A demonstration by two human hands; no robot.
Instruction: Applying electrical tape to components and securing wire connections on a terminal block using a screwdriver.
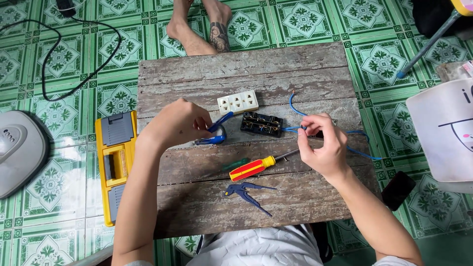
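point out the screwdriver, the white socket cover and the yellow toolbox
screwdriver (252, 169): head view, on its red and yellow handle.
white socket cover (238, 102): head view, on its middle outlet.
yellow toolbox (117, 165): head view, on its lid.

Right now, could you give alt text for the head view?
A person's right hand pinches a blue wire while the left hand grips blue-handled pliers over a weathered wooden board, beside a black socket base and a red-and-yellow screwdriver.

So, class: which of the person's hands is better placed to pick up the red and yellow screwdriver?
Probably the right hand: it sits just above the screwdriver shaft tip, though it pinches the blue wire. The left hand grips a blue-handled tool.
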